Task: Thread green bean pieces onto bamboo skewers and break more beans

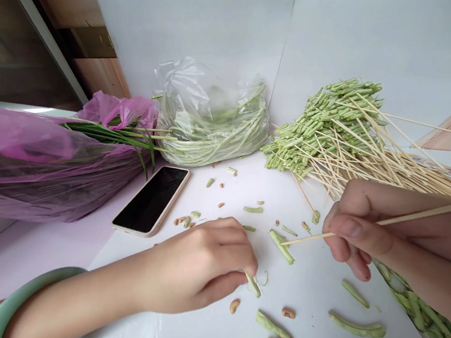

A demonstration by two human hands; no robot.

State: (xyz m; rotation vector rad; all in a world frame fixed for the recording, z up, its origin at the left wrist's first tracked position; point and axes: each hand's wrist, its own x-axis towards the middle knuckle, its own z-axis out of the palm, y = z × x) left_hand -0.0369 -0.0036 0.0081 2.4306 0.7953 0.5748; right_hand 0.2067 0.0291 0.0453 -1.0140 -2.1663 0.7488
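Observation:
My left hand [216, 260] is closed in a pinch near the tabletop, with a short green bean piece [253, 284] between its fingertips. In my right hand [374, 227], thumb and fingers grip a thin bamboo skewer [424, 213] that points left. The skewer's tip meets another bean piece [281, 247]; I cannot tell whether it pierces it. Cut bean pieces [271, 325] and brown bean seeds [234, 305] lie scattered around both hands. Behind my right hand is a pile of skewers threaded with bean pieces [338, 117], their bare ends [394, 170] towards me.
A phone [151, 200] lies beyond my left forearm. At the back stands a clear plastic bag [212, 127] of long beans, beside a purple bag [44, 164] with green stalks. More bean pieces [418, 304] sit below my right wrist. A white wall [200, 29] bounds the table behind.

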